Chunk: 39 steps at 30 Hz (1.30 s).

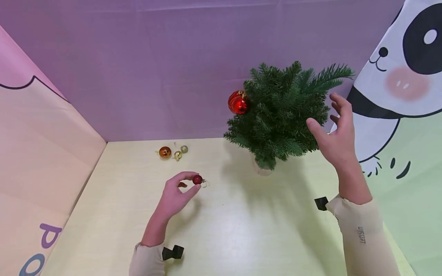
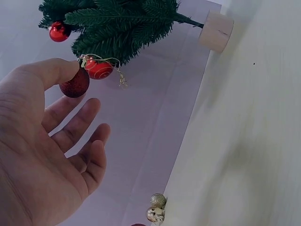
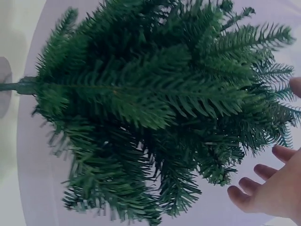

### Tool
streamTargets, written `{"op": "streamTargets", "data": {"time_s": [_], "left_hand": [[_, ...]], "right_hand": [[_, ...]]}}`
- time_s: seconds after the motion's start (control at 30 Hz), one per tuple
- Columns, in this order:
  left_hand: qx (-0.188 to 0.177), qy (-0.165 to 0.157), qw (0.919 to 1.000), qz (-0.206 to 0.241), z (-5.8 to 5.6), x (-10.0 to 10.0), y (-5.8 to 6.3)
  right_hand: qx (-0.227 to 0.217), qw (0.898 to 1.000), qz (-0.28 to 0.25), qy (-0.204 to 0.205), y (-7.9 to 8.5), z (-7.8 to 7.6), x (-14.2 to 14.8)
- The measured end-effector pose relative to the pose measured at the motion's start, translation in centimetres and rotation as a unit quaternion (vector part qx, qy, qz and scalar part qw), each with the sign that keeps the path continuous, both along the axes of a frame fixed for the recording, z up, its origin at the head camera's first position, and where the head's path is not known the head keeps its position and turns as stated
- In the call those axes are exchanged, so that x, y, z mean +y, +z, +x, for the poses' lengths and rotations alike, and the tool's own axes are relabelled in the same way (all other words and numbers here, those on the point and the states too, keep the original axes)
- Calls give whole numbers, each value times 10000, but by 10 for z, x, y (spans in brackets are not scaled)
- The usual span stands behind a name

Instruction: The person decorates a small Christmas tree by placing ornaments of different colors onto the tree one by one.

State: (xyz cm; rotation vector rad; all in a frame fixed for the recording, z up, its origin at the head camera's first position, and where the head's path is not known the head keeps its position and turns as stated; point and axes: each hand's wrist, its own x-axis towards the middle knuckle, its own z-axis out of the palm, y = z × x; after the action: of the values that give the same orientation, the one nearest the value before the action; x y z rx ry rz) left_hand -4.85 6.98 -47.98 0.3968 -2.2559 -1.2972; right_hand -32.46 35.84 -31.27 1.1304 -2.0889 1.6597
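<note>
My left hand (image 1: 177, 195) pinches a small dark red glitter bauble (image 1: 197, 179) between thumb and fingers, above the table. A thin gold hanging loop (image 2: 113, 60) trails from its cap in the left wrist view. To the right, a small artificial Christmas tree (image 1: 283, 111) stands on a round wooden base (image 2: 216, 32). Shiny red baubles (image 1: 238, 102) hang on its left side; a second red bauble (image 2: 59, 31) shows in the left wrist view. Beside the tree's right branches, my right hand (image 1: 338, 136) is spread with bent, parted fingers and nothing in it.
At the table's back left lie an orange-brown bauble (image 1: 165, 152), a small gold bauble (image 1: 177, 155) and a silvery glitter bauble (image 1: 184, 149). A purple cloth wall (image 1: 155, 76) rises behind the table (image 1: 228, 237). A panda-printed panel (image 1: 397, 142) borders the right side.
</note>
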Motion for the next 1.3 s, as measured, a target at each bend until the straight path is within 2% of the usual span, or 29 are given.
{"op": "streamTargets", "data": {"time_s": [0.13,0.27,0.47,0.6,0.7,0.83,0.93,1.07,1.13,1.3], "left_hand": [[50,-35,9999,115,0,0,4],[-15,-76,9997,248,-2,2,1],[-213,-118,9992,305,-4,6,-2],[-251,-135,9992,293,0,15,15],[-275,-185,9991,255,3,21,28],[-263,-194,9992,216,4,23,32],[-241,-176,9993,223,4,23,28],[-217,-126,9992,327,1,16,7],[-218,-105,9988,416,0,13,-5],[-163,-137,9985,496,-2,18,-10]], "right_hand": [[-133,9995,288,-31,11,-5,-4],[-341,9976,602,-74,19,-7,-8],[-524,9938,969,-130,18,-10,-12],[-636,9914,1113,-252,17,-10,-14],[-816,9888,1209,-332,23,-10,-15],[-1096,9824,1503,-159,37,-10,-16],[-1526,9751,1599,162,49,-11,-14],[-2007,9643,1699,314,58,-13,-14],[-2036,9628,1751,300,59,-13,-19],[-1919,9613,1970,181,55,-13,-24]]}}
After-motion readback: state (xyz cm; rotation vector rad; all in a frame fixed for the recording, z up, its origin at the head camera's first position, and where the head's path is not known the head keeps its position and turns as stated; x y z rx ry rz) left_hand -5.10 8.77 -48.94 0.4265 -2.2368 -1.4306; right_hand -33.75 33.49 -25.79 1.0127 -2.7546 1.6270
